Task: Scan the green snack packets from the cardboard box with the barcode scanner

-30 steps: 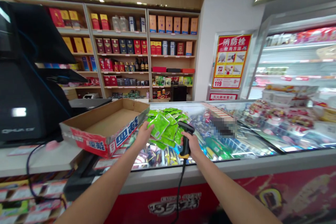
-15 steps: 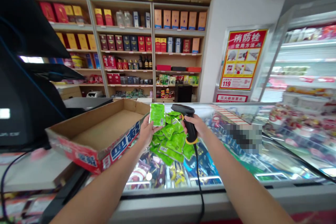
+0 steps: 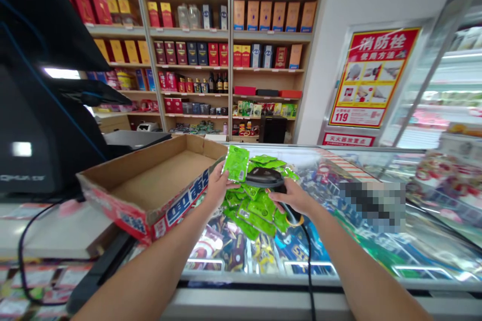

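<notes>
Pinched in my left hand [image 3: 218, 182] is a flat green snack packet [image 3: 236, 163], held up with its printed face towards me. My right hand [image 3: 295, 195] is wrapped round the handle of a black barcode scanner [image 3: 264, 177], whose head points left at the packet's lower right edge. A black cable [image 3: 310, 266] hangs from the handle. Beneath both hands a heap of similar green packets [image 3: 258, 210] lies on the glass top of a freezer [image 3: 196, 278].
An open cardboard box [image 3: 150, 173] stands left of the heap, beside a black checkout terminal [image 3: 41, 120]. Behind, shelves [image 3: 188, 32] carry boxed bottles. A red and yellow poster [image 3: 374, 77] hangs on the wall. A pixelated patch [image 3: 372, 205] hides something on the glass to the right.
The scanner has tilted from upright to nearly level, its head lower and closer to the packet. My left hand still holds the packet. The whole view has shifted slightly.
</notes>
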A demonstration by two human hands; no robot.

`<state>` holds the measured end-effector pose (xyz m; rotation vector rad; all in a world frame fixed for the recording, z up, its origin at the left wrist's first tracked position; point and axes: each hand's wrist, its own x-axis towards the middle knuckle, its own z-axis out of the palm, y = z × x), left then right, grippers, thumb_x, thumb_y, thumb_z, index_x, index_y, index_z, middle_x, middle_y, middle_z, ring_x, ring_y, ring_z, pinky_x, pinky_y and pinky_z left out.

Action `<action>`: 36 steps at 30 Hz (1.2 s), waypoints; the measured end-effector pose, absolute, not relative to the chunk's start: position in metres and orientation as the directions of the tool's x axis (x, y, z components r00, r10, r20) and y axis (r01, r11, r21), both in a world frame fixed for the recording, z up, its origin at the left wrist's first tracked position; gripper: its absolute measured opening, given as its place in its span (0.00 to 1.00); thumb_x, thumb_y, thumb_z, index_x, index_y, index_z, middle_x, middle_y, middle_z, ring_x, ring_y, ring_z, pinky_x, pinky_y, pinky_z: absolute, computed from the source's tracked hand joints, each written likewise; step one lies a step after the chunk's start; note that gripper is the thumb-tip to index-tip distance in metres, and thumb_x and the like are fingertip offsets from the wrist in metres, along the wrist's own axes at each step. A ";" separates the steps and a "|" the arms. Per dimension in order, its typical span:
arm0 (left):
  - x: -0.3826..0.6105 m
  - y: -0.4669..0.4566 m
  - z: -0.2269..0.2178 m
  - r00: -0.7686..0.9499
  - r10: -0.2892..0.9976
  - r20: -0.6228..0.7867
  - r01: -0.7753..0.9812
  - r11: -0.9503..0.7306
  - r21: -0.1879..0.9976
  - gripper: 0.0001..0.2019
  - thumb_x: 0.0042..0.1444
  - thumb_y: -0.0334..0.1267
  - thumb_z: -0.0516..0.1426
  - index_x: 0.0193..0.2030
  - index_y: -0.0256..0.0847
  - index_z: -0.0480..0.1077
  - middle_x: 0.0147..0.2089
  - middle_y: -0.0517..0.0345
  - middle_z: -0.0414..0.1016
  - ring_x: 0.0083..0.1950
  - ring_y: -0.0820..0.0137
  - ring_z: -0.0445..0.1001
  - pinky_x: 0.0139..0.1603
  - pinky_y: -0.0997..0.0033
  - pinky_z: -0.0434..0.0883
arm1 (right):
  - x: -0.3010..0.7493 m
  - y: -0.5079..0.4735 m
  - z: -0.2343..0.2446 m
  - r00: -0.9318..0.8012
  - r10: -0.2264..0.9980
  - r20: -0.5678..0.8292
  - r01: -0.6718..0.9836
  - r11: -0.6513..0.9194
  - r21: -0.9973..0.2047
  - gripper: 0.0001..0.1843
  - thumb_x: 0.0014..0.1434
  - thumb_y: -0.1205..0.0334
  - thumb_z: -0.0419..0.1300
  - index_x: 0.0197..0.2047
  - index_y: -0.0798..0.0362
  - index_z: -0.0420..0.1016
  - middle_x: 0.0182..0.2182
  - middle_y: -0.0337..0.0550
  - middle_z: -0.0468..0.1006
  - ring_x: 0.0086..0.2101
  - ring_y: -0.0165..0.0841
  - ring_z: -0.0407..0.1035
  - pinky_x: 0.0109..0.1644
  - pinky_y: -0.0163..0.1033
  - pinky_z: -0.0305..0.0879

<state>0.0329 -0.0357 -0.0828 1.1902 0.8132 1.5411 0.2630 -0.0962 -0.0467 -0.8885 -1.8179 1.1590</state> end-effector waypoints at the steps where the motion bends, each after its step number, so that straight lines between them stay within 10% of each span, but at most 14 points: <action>1: 0.033 -0.036 -0.083 -0.023 0.956 0.293 -0.274 -0.288 0.918 0.27 0.55 0.39 0.57 0.62 0.40 0.62 0.33 0.57 0.78 0.32 0.66 0.79 0.33 0.63 0.79 | 0.264 -0.096 -0.047 -0.456 0.855 0.246 0.180 0.360 -0.916 0.12 0.49 0.54 0.67 0.28 0.54 0.73 0.12 0.36 0.69 0.13 0.29 0.61 0.20 0.34 0.56; 13: 0.030 -0.037 -0.083 0.005 0.951 0.310 -0.324 -0.292 0.900 0.30 0.48 0.44 0.62 0.59 0.41 0.66 0.35 0.56 0.79 0.34 0.61 0.79 0.28 0.64 0.78 | 0.270 -0.094 -0.050 -0.534 0.821 0.203 0.321 0.418 -0.850 0.15 0.55 0.53 0.62 0.23 0.54 0.68 0.11 0.35 0.68 0.14 0.27 0.61 0.24 0.35 0.58; 23: 0.031 -0.036 -0.084 -0.107 0.922 0.372 -0.368 -0.384 0.847 0.25 0.49 0.45 0.63 0.53 0.40 0.66 0.36 0.55 0.76 0.32 0.66 0.78 0.31 0.61 0.79 | 0.267 -0.083 -0.060 -0.291 0.926 0.239 -0.182 0.192 -0.964 0.17 0.50 0.50 0.64 0.36 0.55 0.71 0.18 0.35 0.71 0.14 0.27 0.63 0.16 0.32 0.60; 31: 0.008 -0.022 -0.056 -0.544 0.728 0.418 -0.459 -0.675 0.577 0.16 0.55 0.32 0.56 0.51 0.45 0.65 0.54 0.51 0.72 0.54 0.67 0.75 0.58 0.60 0.71 | 0.265 -0.081 -0.060 -0.192 0.948 0.253 -0.279 0.194 -0.940 0.19 0.47 0.51 0.67 0.35 0.56 0.72 0.18 0.35 0.72 0.14 0.26 0.64 0.16 0.32 0.62; 36: 0.003 -0.023 -0.050 -0.670 0.671 0.317 -0.456 -0.710 0.537 0.23 0.59 0.29 0.53 0.60 0.45 0.57 0.73 0.45 0.48 0.70 0.67 0.57 0.65 0.67 0.63 | 0.264 -0.080 -0.061 -0.187 0.952 0.242 -0.269 0.187 -0.945 0.18 0.46 0.51 0.67 0.34 0.56 0.72 0.17 0.35 0.72 0.14 0.27 0.63 0.15 0.32 0.62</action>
